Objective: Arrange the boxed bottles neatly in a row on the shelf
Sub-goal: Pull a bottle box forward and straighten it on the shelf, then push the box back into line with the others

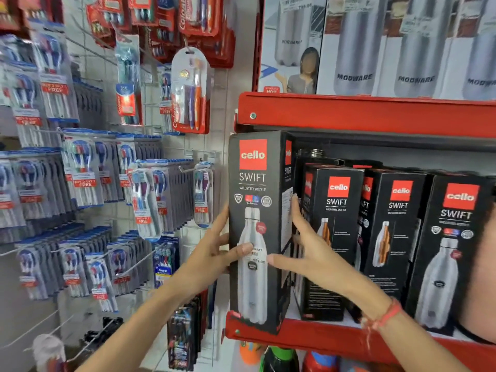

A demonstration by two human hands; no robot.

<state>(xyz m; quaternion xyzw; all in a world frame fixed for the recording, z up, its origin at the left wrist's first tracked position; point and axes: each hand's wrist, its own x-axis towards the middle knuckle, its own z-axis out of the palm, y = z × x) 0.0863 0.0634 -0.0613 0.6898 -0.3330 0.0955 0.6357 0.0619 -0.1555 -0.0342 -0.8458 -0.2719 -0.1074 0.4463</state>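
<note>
Tall boxed bottle (259,232) upright betw left hand (212,253) & right hand (308,253).

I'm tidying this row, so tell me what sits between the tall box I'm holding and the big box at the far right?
In the head view, two shorter black boxes stand between the held box and the far-right box.

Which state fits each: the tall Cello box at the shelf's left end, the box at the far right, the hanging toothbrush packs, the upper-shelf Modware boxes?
Things:
1. tall Cello box
2. far-right Cello box
3. toothbrush packs
4. Modware boxes

States:
A. hung on wall hooks
B. on the shelf above
C. gripped by left hand and right hand
D. standing untouched

Pairs: 1-C, 2-D, 3-A, 4-B
</note>
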